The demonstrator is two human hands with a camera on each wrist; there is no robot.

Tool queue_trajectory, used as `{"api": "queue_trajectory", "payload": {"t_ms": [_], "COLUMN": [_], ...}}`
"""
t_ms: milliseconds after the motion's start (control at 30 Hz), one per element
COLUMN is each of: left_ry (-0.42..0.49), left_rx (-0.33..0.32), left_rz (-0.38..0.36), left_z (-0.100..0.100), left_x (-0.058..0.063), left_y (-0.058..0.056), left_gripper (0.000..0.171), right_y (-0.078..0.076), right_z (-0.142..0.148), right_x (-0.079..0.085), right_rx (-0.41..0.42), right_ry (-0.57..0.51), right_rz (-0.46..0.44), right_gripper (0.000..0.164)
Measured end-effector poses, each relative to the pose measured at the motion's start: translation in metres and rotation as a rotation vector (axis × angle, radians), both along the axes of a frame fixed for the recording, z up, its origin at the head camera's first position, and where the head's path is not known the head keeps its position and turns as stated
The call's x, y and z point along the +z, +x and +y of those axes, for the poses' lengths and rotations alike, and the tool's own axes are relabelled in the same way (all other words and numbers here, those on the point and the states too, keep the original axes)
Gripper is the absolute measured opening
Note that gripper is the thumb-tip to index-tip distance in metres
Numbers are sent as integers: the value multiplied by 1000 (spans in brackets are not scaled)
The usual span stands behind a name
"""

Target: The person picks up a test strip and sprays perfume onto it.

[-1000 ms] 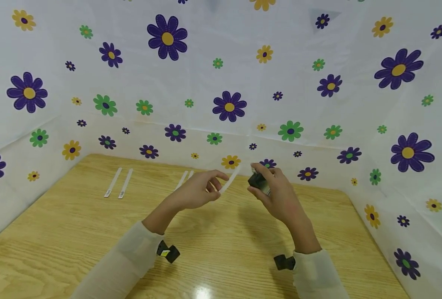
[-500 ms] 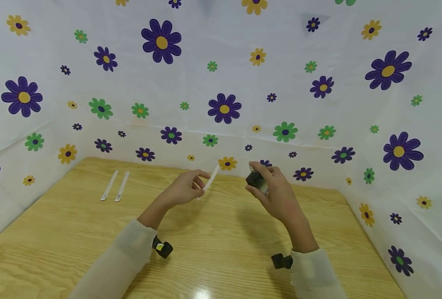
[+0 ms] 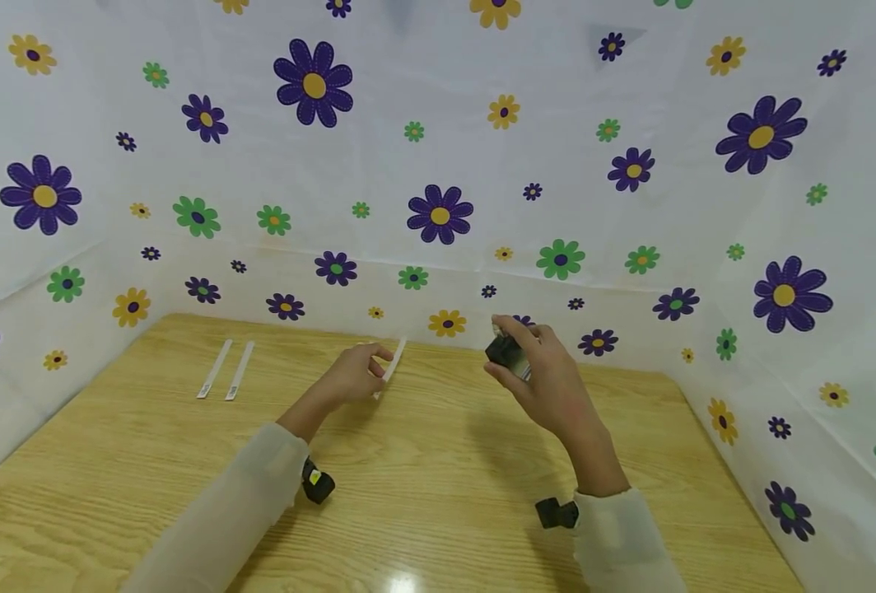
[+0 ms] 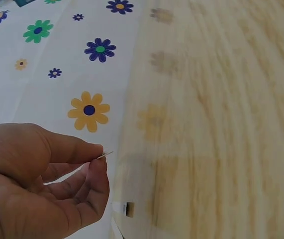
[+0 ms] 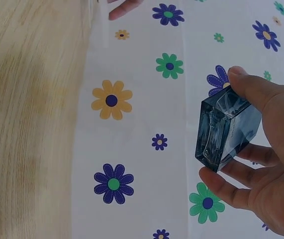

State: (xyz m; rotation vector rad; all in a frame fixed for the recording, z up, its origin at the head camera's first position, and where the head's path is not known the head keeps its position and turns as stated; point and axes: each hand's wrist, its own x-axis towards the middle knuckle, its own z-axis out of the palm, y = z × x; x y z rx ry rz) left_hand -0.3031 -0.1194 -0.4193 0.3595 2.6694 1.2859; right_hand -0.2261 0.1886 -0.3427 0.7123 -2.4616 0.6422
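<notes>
My left hand [image 3: 352, 375] pinches a thin white paper strip [image 3: 396, 356] between thumb and fingers, low over the back of the table. In the left wrist view that strip [image 4: 105, 155] shows nearly edge-on at the fingertips of the left hand [image 4: 57, 181]. To the right, my right hand [image 3: 556, 383] holds a blue glass bottle, likely perfume [image 5: 224, 132], raised above the table and tilted. In the right wrist view, its thumb lies on one side of the bottle and its fingers on the other.
Two more white strips [image 3: 216, 368] with small printed ends lie side by side on the wooden table [image 3: 423, 494] at left. Another strip's end [image 4: 117, 207] shows below the left hand. A white flower-print cloth [image 3: 379, 165] walls the back and sides.
My left hand has moved left and down with the strip, toward the tabletop at the back. The right hand keeps the bottle almost in the same place.
</notes>
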Motion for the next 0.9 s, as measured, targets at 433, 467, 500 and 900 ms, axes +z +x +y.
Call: {"api": "queue_trajectory", "payload": {"t_ms": [433, 467, 500, 900], "left_ry": [-56, -52, -48, -46], "left_rx": [95, 96, 95, 95], "left_rz": [-46, -50, -53, -121], "left_z": [0, 0, 0, -1], "left_x": [-8, -8, -8, -13], "left_y": [-16, -16, -16, -21], "left_gripper": [49, 49, 49, 49], "right_y": [0, -1, -1, -1], "right_z": [2, 2, 2, 2], "right_x": [2, 2, 2, 2], "right_rx": [7, 8, 6, -4], "right_ry": [-8, -9, -9, -12], "right_rz": [4, 4, 4, -7], "right_gripper": [63, 63, 63, 64]}}
